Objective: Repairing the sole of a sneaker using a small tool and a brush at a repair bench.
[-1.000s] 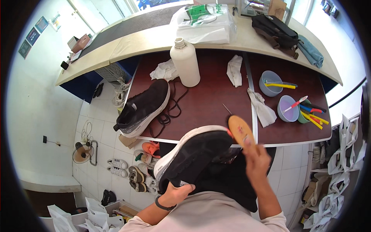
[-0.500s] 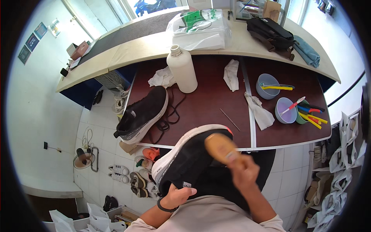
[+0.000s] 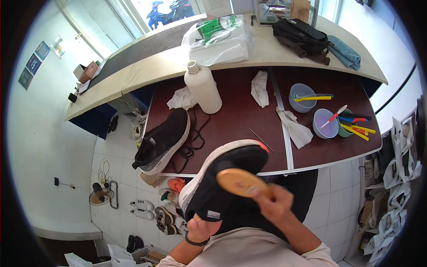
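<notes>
Black shoe (image 3: 207, 187) sits heel-first in the left grip (image 3: 202, 228); right grip (image 3: 273, 204), forearm (image 3: 304, 233) slanting inward, clasps a wooden brush (image 3: 238, 181).

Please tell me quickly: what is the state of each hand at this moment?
Left hand: closed, holding the black shoe at its near end; some fingers hidden.
Right hand: closed, holding the oval wooden-looking tool.

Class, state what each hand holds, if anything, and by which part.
Right hand: the oval wooden tool, by its handle. Left hand: the black shoe, at its heel end.
</notes>
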`<state>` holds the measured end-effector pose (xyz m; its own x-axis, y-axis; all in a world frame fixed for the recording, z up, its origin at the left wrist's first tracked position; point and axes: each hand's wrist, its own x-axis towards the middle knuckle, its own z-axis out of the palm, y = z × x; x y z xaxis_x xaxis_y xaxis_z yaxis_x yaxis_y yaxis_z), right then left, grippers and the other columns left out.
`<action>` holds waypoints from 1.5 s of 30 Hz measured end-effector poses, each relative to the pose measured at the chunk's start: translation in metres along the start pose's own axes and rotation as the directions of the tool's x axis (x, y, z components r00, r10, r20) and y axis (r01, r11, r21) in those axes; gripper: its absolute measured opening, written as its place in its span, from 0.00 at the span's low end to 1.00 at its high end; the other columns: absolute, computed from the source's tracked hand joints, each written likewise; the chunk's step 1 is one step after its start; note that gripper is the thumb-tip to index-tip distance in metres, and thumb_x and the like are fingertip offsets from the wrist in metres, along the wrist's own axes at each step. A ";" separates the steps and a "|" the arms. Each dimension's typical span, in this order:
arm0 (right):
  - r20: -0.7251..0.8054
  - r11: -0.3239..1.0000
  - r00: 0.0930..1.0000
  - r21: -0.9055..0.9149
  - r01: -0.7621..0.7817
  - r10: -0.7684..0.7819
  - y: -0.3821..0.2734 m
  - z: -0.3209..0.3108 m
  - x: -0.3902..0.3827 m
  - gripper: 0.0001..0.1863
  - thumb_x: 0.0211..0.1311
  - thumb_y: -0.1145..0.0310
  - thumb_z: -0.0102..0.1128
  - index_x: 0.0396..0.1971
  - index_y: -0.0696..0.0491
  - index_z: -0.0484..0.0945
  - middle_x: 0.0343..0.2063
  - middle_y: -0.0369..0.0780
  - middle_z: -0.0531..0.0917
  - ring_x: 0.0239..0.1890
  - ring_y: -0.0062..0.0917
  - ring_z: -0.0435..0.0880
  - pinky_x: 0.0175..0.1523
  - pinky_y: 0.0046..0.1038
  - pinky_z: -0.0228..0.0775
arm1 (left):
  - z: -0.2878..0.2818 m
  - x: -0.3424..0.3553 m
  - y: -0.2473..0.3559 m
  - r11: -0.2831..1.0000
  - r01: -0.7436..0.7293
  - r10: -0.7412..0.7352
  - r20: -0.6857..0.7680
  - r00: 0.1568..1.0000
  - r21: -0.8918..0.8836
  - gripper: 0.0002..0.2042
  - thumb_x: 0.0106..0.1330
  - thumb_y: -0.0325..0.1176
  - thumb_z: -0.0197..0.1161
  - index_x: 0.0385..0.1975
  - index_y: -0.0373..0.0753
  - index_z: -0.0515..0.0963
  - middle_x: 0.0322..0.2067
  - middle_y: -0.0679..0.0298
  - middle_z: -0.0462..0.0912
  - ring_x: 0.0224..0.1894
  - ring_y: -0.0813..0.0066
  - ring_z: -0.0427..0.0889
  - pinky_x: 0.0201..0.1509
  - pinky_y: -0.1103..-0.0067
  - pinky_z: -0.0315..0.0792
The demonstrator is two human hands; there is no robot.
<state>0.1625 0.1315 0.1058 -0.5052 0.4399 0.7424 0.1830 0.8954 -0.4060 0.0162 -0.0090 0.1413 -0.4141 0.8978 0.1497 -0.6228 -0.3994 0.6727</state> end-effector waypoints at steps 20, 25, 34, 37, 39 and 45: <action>-0.153 1.000 0.988 -0.019 0.023 -0.025 -0.010 -0.018 0.036 0.22 0.51 0.77 0.66 0.48 0.43 0.84 0.27 0.40 0.77 0.20 0.26 0.76 0.21 0.23 0.69 | -0.007 -0.001 0.024 0.998 0.029 -0.023 -0.097 0.995 0.062 0.57 0.51 0.73 0.59 0.72 0.35 0.47 0.73 0.53 0.50 0.74 0.56 0.50 0.76 0.59 0.44; 0.004 0.968 0.968 -0.018 -0.250 0.250 0.028 -0.024 -0.019 0.19 0.59 0.79 0.61 0.50 0.47 0.82 0.28 0.42 0.78 0.20 0.27 0.79 0.22 0.23 0.69 | -0.025 0.016 0.058 0.993 -0.108 0.112 -0.076 0.991 0.046 0.56 0.52 0.73 0.56 0.72 0.35 0.48 0.73 0.52 0.49 0.74 0.55 0.49 0.76 0.58 0.43; -0.019 0.952 0.973 0.213 -0.220 0.229 0.024 -0.009 0.043 0.14 0.52 0.76 0.67 0.40 0.48 0.84 0.26 0.39 0.76 0.23 0.29 0.77 0.24 0.26 0.69 | 0.009 0.019 0.009 0.983 -0.102 0.106 -0.020 0.994 0.150 0.58 0.52 0.79 0.48 0.72 0.35 0.46 0.73 0.56 0.50 0.74 0.59 0.51 0.76 0.61 0.46; -0.253 0.950 0.929 -0.088 -0.300 0.270 0.044 -0.026 0.060 0.12 0.52 0.77 0.64 0.39 0.50 0.83 0.26 0.39 0.76 0.24 0.30 0.77 0.25 0.27 0.69 | -0.007 0.018 0.013 0.958 -0.163 0.171 -0.013 0.985 0.237 0.56 0.58 0.77 0.44 0.72 0.32 0.42 0.73 0.55 0.46 0.74 0.59 0.48 0.77 0.63 0.41; -0.451 0.897 0.776 0.228 -0.378 0.442 0.024 -0.034 0.059 0.14 0.53 0.80 0.62 0.39 0.52 0.83 0.26 0.40 0.78 0.26 0.32 0.80 0.28 0.29 0.72 | -0.007 0.027 0.010 0.971 -0.127 0.137 -0.041 0.990 0.201 0.57 0.56 0.79 0.42 0.72 0.32 0.43 0.73 0.54 0.48 0.74 0.60 0.49 0.77 0.64 0.42; 0.331 0.921 0.879 0.066 -0.385 0.344 -0.006 -0.003 0.016 0.13 0.60 0.65 0.64 0.44 0.52 0.82 0.26 0.41 0.79 0.24 0.35 0.79 0.27 0.34 0.72 | 0.001 0.055 0.004 0.808 0.117 0.269 0.539 0.798 -0.577 0.58 0.49 0.84 0.40 0.67 0.35 0.62 0.69 0.58 0.61 0.71 0.63 0.59 0.74 0.65 0.50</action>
<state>0.1557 0.1331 0.1213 -0.6601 0.6714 0.3370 0.3074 0.6507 -0.6943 -0.0086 0.0395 0.1525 -0.1407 0.7088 0.6912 -0.9350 -0.3246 0.1426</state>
